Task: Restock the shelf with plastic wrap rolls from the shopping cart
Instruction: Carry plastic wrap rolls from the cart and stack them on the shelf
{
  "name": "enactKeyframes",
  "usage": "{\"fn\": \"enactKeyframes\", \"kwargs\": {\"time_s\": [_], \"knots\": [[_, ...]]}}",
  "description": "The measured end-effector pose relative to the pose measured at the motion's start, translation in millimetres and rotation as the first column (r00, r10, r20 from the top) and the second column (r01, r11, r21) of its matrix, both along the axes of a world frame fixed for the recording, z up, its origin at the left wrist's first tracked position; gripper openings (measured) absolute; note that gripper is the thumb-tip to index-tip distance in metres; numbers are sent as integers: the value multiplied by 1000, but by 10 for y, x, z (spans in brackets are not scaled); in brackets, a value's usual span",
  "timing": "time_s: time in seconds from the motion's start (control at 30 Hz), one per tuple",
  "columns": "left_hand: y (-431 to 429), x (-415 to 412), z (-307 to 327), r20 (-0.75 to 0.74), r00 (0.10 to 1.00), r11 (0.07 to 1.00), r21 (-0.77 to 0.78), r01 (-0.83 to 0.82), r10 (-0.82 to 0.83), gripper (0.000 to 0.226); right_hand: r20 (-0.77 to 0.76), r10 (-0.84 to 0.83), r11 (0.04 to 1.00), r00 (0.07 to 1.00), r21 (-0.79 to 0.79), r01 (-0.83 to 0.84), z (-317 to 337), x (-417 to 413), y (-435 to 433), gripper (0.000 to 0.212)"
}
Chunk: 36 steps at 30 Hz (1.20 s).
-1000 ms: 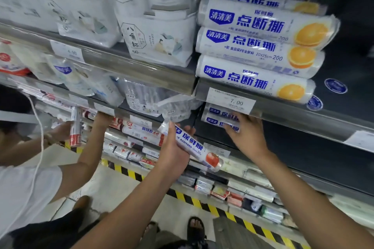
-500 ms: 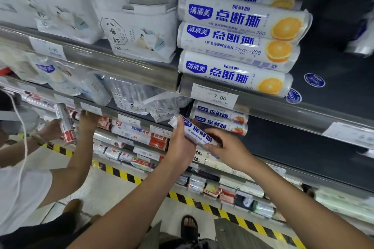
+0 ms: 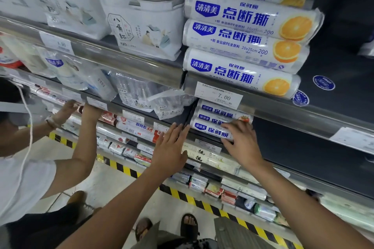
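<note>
Head view: a white cylindrical plastic wrap roll (image 3: 210,130) with blue lettering lies lengthwise at the front edge of the dark middle shelf (image 3: 293,143). It is the lowest and nearest of three like rolls. The other two rolls (image 3: 217,114) are stacked just behind and above it, touching it.

The right hand (image 3: 240,143) grasps the right end of the front roll, fingers laid over the top and thumb tucked beneath. The left hand (image 3: 172,149) is released and holds nothing, its fingers straight and spread. Its fingertips are just beside the roll's left end at the shelf lip; whether they touch cannot be told.

A white price tag (image 3: 219,95) reading 7.00 sits in the clear rail directly above the stack. On the upper shelf over it lie larger white rolls printed with orange slices (image 3: 242,46), piled several high. Left of these stand white packs of paper cups (image 3: 145,32).

Further left, a second person (image 3: 22,184) in a white top reaches both hands to a lower shelf. A yellow-and-black striped floor strip (image 3: 125,170) runs along the shelving base. The wearer's sandalled feet (image 3: 188,226) show at the bottom.
</note>
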<state>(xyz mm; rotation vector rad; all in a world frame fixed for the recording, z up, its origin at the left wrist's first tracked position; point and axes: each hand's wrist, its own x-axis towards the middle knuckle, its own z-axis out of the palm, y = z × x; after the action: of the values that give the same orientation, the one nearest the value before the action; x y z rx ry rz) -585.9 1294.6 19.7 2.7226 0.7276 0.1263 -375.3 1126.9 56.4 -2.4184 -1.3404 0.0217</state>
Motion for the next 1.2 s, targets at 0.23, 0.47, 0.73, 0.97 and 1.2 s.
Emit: {"fn": "enactKeyframes", "kwargs": {"time_s": [0.23,0.47,0.73,0.97,1.2], "knots": [[2,4,5,-22,1000,1000,-17,-3,3,88,20,7,1000,1000,5,-8,-18,6,31,48],[15,-28,143,-35,996,995,-64,79,-81,83,6,-74,997,997,-3,74,57,-186,-108,55],[-111,-491,60,30,972,971,-42,234,-233,70,-31,-245,969,969,22,246,-30,-898,-679,52],[-511,-960,-280,-73,926,909,-233,345,-371,64,-201,-417,908,886,-48,416,-398,-1738,-1618,40],[-1261,-1186,-573,-159,796,791,-331,515,-585,57,-385,-619,761,685,-78,644,-697,-2584,-2722,37]]}}
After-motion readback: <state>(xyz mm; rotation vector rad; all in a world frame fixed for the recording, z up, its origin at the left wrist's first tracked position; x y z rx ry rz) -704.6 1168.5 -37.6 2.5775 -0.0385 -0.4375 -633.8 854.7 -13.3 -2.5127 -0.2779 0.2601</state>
